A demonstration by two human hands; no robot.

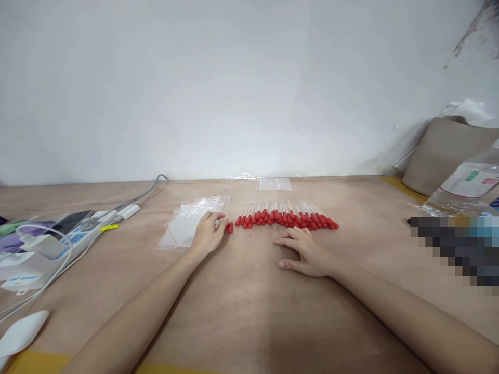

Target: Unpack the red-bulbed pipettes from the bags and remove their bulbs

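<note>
My left hand (210, 232) rests at the right edge of a pile of clear plastic zip bags (182, 222), its fingers loosely bent and thumb apart from them. Its fingertips are beside a couple of loose red bulb ends (230, 228). A row of thin clear stems with red bulb ends, like droppers (286, 218), lies ahead of my hands, stems pointing to the wall. Just below that row, my right hand (306, 253) lies with thumb and fingers spread. Under its fingertips is a slim clear tube or strip (282, 251), partly covered; no firm grip shows.
Another clear bag (275, 184) lies by the wall. At left are a white power strip (80, 236) with cables, a phone (74, 221) and a white object (24, 332). To the right stand a plastic bottle (463, 182) and a grey-brown container (440, 150), near a pixelated dark area.
</note>
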